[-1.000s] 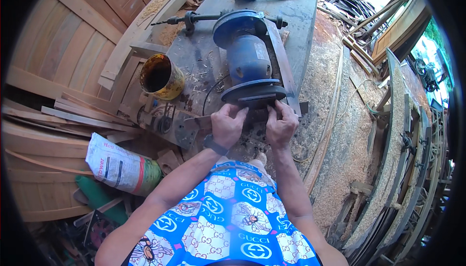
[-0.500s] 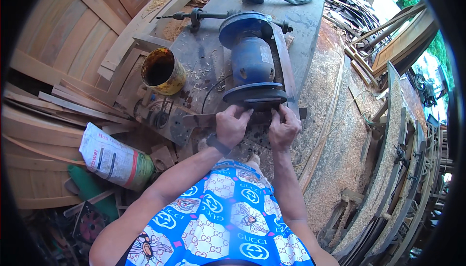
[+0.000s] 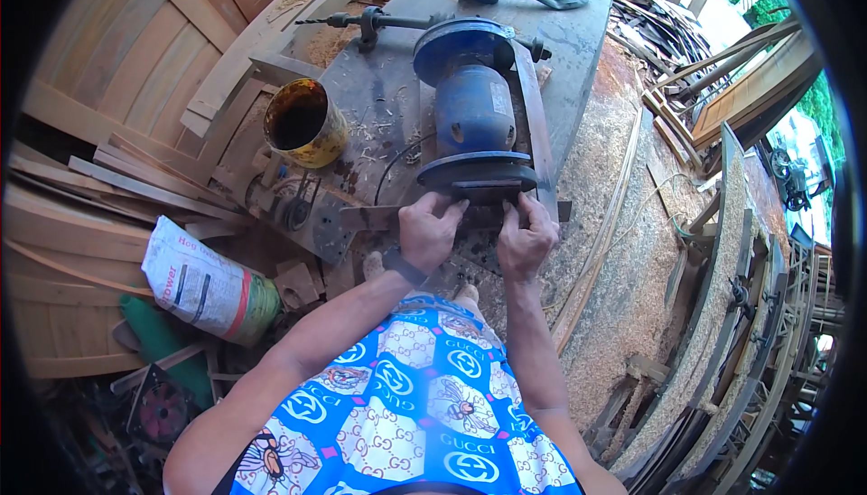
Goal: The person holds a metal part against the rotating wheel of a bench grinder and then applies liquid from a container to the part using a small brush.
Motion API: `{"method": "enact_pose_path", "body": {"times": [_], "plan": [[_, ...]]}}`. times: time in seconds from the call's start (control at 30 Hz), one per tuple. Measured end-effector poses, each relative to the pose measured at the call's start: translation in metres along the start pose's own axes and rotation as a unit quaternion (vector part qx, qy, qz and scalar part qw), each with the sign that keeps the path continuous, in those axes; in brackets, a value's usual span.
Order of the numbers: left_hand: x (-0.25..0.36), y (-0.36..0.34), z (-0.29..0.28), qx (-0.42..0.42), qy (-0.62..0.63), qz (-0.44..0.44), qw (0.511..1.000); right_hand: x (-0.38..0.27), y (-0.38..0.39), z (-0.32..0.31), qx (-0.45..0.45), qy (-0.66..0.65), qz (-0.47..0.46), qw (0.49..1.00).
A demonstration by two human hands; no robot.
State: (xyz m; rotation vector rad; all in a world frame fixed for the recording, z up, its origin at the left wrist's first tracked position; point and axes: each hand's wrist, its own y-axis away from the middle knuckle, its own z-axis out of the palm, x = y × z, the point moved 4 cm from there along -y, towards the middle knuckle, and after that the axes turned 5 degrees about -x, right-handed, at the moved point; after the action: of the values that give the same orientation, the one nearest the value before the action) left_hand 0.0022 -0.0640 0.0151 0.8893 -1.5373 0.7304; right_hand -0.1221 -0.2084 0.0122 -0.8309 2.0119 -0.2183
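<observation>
Both hands stay put since earlier: my left hand (image 3: 428, 231) and right hand (image 3: 526, 240) pinch a flat metal blade (image 3: 379, 217) (centre frame) against the blue grinder (image 3: 476, 111).

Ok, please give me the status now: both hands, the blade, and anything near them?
Left hand and right hand both gripping flat metal blade, pressed at blue bench grinder. Rusty yellow can stands left, apart. Sawdust right of bench.

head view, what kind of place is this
Most likely a woodworking shop. Both hands, left hand and right hand, hold a long flat metal blade at a blue bench grinder, with sawdust heaps and stacked curved wooden panels around.
</observation>
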Motion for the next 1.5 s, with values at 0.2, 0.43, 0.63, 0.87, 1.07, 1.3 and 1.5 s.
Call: {"method": "enact_pose_path", "body": {"times": [0.2, 0.43, 0.63, 0.87, 1.07, 1.3, 1.5], "plan": [[-0.011, -0.002, -0.004, 0.008, 0.015, -0.003, 1.000, -0.008, 0.001, 0.002, 0.001, 0.006, -0.031, 1.000], [-0.017, -0.002, -0.016, 0.002, 0.003, -0.046, 0.999, -0.017, 0.004, 0.007, 0.006, 0.017, -0.052, 0.998], [-0.021, 0.000, -0.022, 0.000, 0.039, -0.056, 0.998, -0.025, 0.007, 0.010, 0.004, 0.030, -0.070, 0.997], [-0.032, -0.001, -0.032, 0.008, 0.045, -0.047, 0.998, -0.036, 0.010, 0.015, 0.005, 0.037, -0.089, 0.995], [-0.036, -0.001, -0.042, 0.014, 0.039, -0.050, 0.998, -0.041, 0.012, 0.021, 0.003, 0.051, -0.092, 0.994], [-0.045, -0.002, -0.052, 0.019, 0.012, -0.031, 0.999, -0.048, 0.017, 0.027, -0.007, 0.039, -0.083, 0.996], [-0.044, -0.002, -0.058, 0.030, 0.009, -0.026, 0.999, -0.054, 0.017, 0.029, 0.006, 0.035, -0.090, 0.995]]}}
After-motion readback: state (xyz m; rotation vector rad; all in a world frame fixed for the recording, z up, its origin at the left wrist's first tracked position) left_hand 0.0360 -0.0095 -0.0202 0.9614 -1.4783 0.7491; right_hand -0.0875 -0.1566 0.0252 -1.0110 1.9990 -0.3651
